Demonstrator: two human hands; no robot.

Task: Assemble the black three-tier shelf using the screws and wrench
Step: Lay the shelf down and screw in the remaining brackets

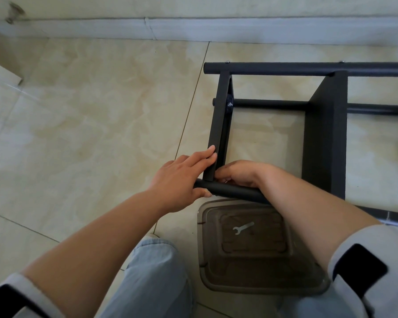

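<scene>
- The shelf [324,134] lies on its side on the floor [90,122], at 2 o'clock from the hands; its right end runs out of frame.
- The step in hand looks like fixing the near tube [230,192] to the end panel [217,134] at their corner.
- The left hand [182,177] has its fingers straight along the panel and its thumb under the tube. The hand is not clenched; it steadies the joint.
- The right hand [237,175] is curled at the inner corner, at 3 o'clock from the left hand. What its fingers pinch, likely a screw, I cannot tell.
- To do this well, line the holes up and start the screw by hand. Keep the left hand pressing so the corner stays square.
- The wrench [243,227] lies unused in the tray [207,260], at 6 o'clock from the joint.
- The hole and any screw at this corner are hidden by the right hand.
</scene>
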